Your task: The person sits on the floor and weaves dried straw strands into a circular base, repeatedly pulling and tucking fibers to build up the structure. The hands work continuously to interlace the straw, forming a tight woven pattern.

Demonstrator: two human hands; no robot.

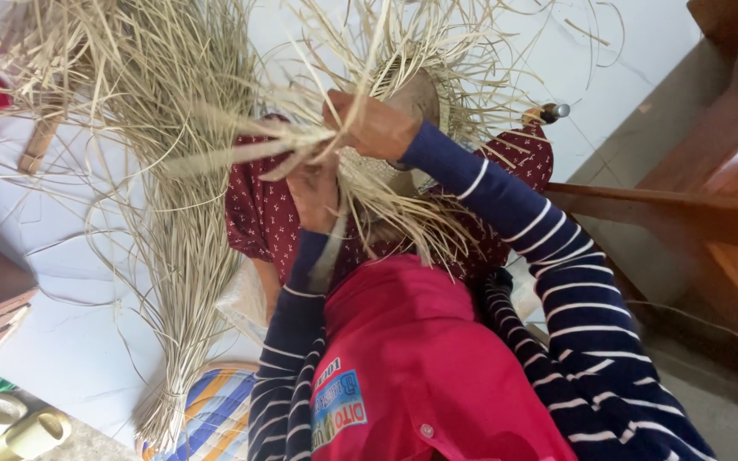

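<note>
We are looking down at a white floor (61, 341) where a big bundle of dry straw (164, 171) is lying, fanned wide at the top and tied narrow near a striped cushion (215, 410). Below it, we are wearing a red apron (420, 367) over navy sleeves with white stripes, and a dark red patterned cloth (258, 213) is spreading across our lap. On that cloth a half-woven straw piece (403, 94) is sitting over a rounded wooden form, its loose ends bristling in every direction. Our right hand (373, 124) is closing around a flat sheaf of strands, pulling it leftward across the weave. Our left hand (313, 192) is sitting just beneath, fingers pinching strands at the edge of the woven part. Two pale cups (10, 427) are standing at the lower left corner.
</note>
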